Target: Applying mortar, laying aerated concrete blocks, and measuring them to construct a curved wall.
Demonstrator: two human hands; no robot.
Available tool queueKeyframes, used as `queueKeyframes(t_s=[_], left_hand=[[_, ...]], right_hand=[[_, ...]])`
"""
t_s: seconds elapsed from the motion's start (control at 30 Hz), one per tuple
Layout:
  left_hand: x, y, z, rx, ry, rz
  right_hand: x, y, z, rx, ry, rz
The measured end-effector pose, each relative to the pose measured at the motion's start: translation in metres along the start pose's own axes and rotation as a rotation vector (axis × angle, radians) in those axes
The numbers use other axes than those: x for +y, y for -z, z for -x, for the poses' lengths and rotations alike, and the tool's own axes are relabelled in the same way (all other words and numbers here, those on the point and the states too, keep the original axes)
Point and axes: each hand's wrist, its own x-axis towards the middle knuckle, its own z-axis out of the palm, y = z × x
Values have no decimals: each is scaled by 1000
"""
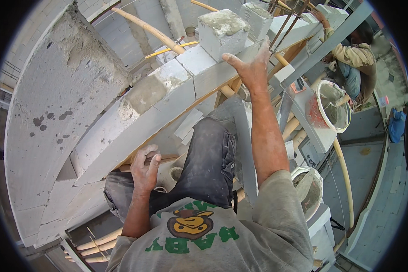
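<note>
My right hand [250, 68] lies flat with fingers spread on the top edge of a course of white concrete blocks [186, 86]. Just to its left a loose white block [222, 31] topped with grey mortar stands on that course. A patch of grey mortar [145, 93] covers the block top further left. My left hand [145, 167] is lower down, its fingers curled over the edge of a wooden plank [167, 158] under the blocks, beside my dark-trousered knee [208, 154].
A tall grey wall [54, 113] curves along the left. Two white buckets of mortar [333, 106] [309, 190] stand to my right on block ledges. Bamboo scaffold poles [344, 177] run below. Another person [356, 61] crouches at the upper right beside steel rebar [288, 20].
</note>
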Motion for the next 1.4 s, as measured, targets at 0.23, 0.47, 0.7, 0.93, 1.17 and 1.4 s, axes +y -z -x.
queueKeyframes(t_s=[0.23, 0.47, 0.7, 0.93, 1.17, 1.4], left_hand=[[-3, 12, 24, 61, 151, 178], [8, 5, 3, 43, 36, 266], [37, -12, -57, 4, -139, -156], [68, -31, -148, -29, -154, -325], [64, -42, -200, -136, -229, -73], [64, -38, -221, -258, -184, -22]], right_hand=[[-29, -43, -26, -2, -132, -87], [-106, 4, 101, -210, -773, -1289], [-136, -30, 136, -305, -979, -1238], [-125, -39, 78, -227, -1003, -1091], [-87, -24, 61, -580, -883, -768], [49, 147, 105, -332, -425, 85]])
